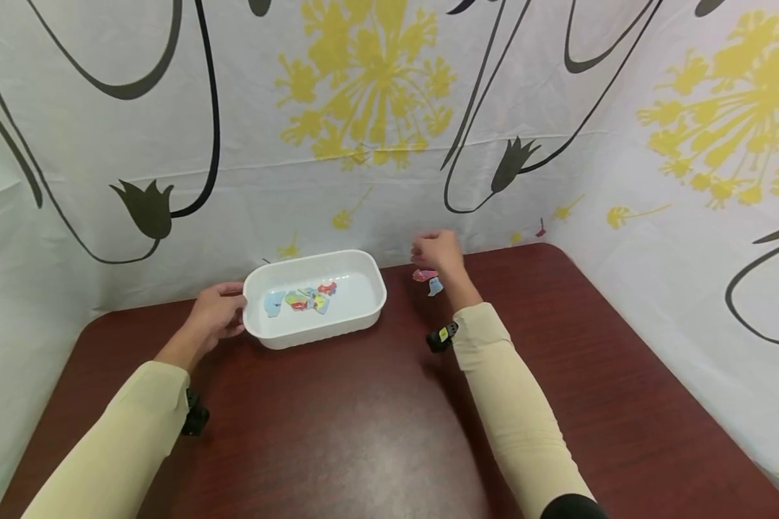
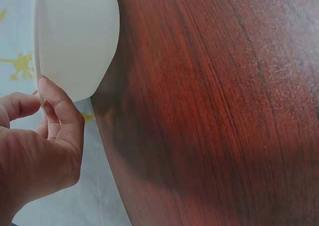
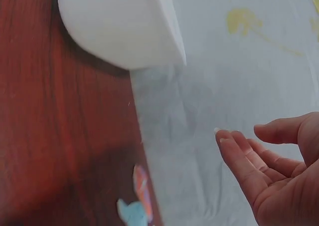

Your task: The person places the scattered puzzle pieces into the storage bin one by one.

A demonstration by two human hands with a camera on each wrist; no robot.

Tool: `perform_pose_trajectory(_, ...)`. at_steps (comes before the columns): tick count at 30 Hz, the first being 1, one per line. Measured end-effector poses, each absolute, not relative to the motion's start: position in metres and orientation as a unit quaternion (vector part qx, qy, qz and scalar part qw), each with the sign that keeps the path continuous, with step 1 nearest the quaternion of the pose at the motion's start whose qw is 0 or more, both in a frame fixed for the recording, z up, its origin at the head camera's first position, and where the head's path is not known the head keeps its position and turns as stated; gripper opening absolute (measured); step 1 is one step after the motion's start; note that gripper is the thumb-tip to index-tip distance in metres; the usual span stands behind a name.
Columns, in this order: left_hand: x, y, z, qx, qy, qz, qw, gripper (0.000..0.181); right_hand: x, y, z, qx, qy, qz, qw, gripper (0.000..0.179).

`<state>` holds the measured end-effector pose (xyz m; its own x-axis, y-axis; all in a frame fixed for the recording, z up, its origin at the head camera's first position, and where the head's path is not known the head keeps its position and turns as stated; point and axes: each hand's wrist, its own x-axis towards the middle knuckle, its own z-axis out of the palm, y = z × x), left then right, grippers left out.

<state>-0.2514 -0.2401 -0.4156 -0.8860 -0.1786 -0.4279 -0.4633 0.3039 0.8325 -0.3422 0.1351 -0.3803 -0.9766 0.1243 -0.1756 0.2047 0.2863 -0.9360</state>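
Observation:
A white rectangular tray (image 1: 357, 292) sits on the table, several flat colourful cutout pieces (image 1: 301, 300) lying inside it. At its left end, my left hand (image 1: 214, 315) pinches the rim between thumb and fingers, as the left wrist view shows with the tray's side (image 2: 79, 41). My right hand (image 1: 440, 254) hovers near the table's back edge, right of the tray. Its thumb stands apart from the loosely bent fingers (image 3: 239, 166), with nothing between them. Below it on the table lie a pink-red cutout piece (image 1: 425, 275) and a light blue one (image 1: 435, 287), close together.
The dark red-brown wooden table (image 1: 337, 418) has its back edge against a white cloth (image 1: 247, 194) with yellow and grey flower prints. The cloth also rises along the left and right sides. Both forearms reach over the table in pale yellow sleeves (image 1: 519, 411).

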Motion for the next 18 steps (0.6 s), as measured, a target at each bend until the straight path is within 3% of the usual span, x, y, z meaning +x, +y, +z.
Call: perform_pose_trajectory(18, -0.251, -0.239, -0.416, -0.197, 0.800, 0.552, 0.128, 0.054, -0.334, 0.174, -0.426, 0.188, 0.788, -0.580, 0.086, 0.028)
